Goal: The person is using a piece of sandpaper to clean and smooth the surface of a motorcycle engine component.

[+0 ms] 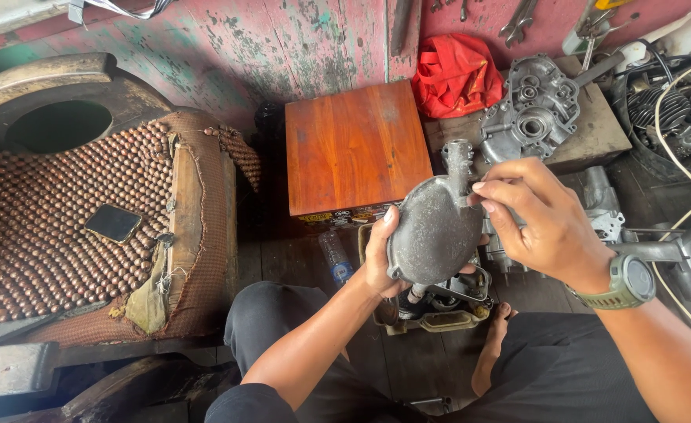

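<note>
A grey, dirty, rounded metal engine cover (pixel 433 227) with a short tube at its top is held up in front of me. My left hand (pixel 378 254) grips its left edge, thumb on the face. My right hand (pixel 535 211), with a green watch at the wrist, pinches its upper right side near the tube. Below the cover sits a dark engine part (pixel 449 301) on the wooden floor between my legs.
A reddish wooden box (pixel 355 145) stands behind the cover. Right of it, an aluminium engine casing (pixel 532 110) lies on a board beside a red cloth (pixel 455 74). A beaded seat (pixel 55 227) with a phone (pixel 113 222) is at left. A plastic bottle (pixel 335 257) lies on the floor.
</note>
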